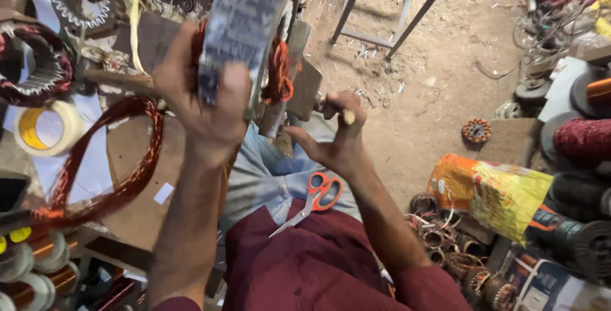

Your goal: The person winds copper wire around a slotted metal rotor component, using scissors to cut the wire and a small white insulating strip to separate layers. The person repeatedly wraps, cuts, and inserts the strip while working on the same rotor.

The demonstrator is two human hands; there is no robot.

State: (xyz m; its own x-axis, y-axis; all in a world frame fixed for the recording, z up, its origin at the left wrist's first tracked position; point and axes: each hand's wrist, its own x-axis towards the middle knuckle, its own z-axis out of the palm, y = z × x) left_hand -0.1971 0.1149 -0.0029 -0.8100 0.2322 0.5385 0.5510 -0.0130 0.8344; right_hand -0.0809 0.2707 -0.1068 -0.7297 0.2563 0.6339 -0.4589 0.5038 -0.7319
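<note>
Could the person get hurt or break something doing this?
Maybe. The left hand holds the metal motor core up high with its copper windings sticking out, so the core could slip and fall onto the lap. The right hand works a tool with a pale handle close to the wires, and might scrape them or a finger. The orange-handled scissors lie loose on the lap and could slide off or poke a leg.

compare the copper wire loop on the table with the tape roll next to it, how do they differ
The wire loop is reddish copper, wide and made of thin strands; the tape roll is pale with a yellow core, smaller and solid. The loop lies flat; the roll is tipped up, showing its hole. Both are rings beside the left hand.
</note>
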